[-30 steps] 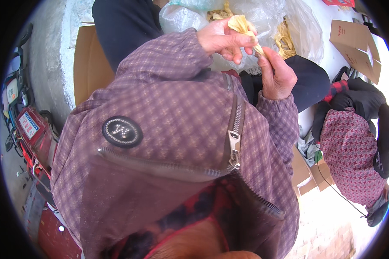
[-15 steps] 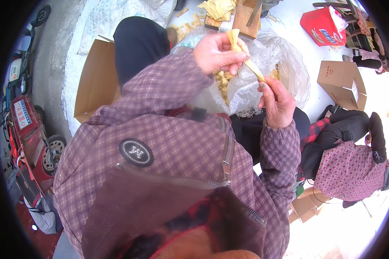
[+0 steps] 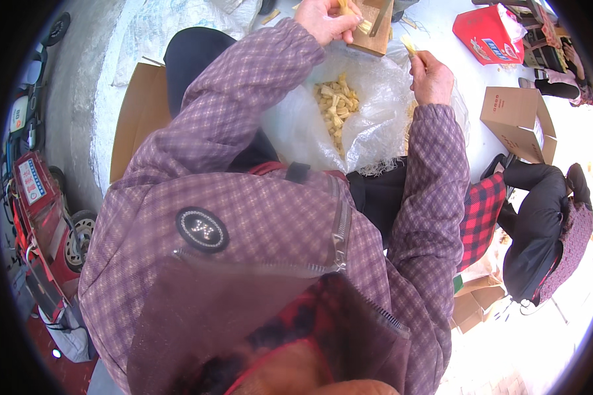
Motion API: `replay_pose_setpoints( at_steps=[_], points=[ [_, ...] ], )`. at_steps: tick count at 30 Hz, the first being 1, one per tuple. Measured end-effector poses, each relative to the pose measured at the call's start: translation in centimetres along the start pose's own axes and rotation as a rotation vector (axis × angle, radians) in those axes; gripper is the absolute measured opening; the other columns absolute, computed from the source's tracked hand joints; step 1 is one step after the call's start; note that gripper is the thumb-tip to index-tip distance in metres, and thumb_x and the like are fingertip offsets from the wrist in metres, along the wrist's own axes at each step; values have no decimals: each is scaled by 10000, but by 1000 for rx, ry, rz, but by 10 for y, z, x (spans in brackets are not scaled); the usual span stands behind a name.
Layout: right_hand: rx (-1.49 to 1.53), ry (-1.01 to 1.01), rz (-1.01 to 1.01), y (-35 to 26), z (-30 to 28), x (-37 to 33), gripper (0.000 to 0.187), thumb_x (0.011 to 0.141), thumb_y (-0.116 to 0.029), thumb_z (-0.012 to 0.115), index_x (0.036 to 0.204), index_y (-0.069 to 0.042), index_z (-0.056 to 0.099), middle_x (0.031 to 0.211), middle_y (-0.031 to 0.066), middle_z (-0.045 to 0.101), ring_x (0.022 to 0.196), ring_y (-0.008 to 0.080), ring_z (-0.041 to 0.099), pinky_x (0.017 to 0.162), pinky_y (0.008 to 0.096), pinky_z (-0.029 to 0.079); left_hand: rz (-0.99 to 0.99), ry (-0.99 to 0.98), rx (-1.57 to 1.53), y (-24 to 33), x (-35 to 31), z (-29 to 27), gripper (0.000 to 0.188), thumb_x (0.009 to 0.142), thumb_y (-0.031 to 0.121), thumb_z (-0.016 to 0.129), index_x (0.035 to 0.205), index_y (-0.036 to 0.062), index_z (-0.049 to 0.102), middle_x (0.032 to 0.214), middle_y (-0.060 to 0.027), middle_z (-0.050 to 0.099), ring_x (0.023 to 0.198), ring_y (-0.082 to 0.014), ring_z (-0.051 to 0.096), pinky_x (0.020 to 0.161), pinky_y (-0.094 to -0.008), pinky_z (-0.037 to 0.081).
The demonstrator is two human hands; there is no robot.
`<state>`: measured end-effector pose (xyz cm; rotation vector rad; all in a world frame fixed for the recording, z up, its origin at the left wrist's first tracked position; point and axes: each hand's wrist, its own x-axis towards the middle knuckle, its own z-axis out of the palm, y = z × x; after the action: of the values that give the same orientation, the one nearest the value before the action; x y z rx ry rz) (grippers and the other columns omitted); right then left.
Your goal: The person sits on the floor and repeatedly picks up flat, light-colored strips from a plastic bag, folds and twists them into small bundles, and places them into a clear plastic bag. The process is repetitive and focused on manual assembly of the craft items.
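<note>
The left hand [image 3: 326, 21] pinches a yellow strip [image 3: 344, 7] just beside the metal bar [image 3: 381, 18] on a wooden block [image 3: 373, 45]. The right hand [image 3: 433, 79], apart from it, grasps a yellow piece [image 3: 408, 45], its tip pointing upward, near a clear bag [image 3: 382, 128] holding many yellow bits [image 3: 337, 106].

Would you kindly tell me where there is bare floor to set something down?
Bare white floor lies between the right hand, the red bag and the right cardboard box; grey floor is open between the red vehicle and the left cardboard box. It is crowded around the plastic bag, yellow pieces, wooden block and left hand.
</note>
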<state>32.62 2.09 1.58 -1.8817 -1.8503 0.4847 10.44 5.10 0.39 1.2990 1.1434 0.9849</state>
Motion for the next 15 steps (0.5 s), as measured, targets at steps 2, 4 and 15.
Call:
replay_pose_setpoints(
  at_steps=[2, 4, 15],
  points=[
    [331, -69, 135, -15, -10, -24, 173, 846, -152, 569, 965, -36, 615, 672, 62, 613, 549, 128, 584, 534, 249, 468, 262, 3, 363, -1, -21, 8, 182, 821, 190, 622, 939, 55, 596, 782, -17, 598, 650, -82, 560, 598, -217, 435],
    [592, -19, 81, -24, -13, -40, 178, 854, -111, 564, 991, -3, 596, 705, 37, 616, 551, 78, 573, 519, 206, 461, 542, -3, 711, 2, -42, 19, 202, 821, 208, 622, 941, 49, 593, 836, -27, 604, 724, -111, 572, 652, -248, 448],
    [843, -192, -64, -78, -36, -166, 163, 900, -77, 498, 987, 45, 562, 777, 68, 618, 607, 79, 577, 529, 166, 419, -543, -825, -725, -27, -115, 69, 322, 888, 323, 509, 954, 24, 609, 808, -37, 612, 691, -85, 567, 542, -196, 432]
  ],
)
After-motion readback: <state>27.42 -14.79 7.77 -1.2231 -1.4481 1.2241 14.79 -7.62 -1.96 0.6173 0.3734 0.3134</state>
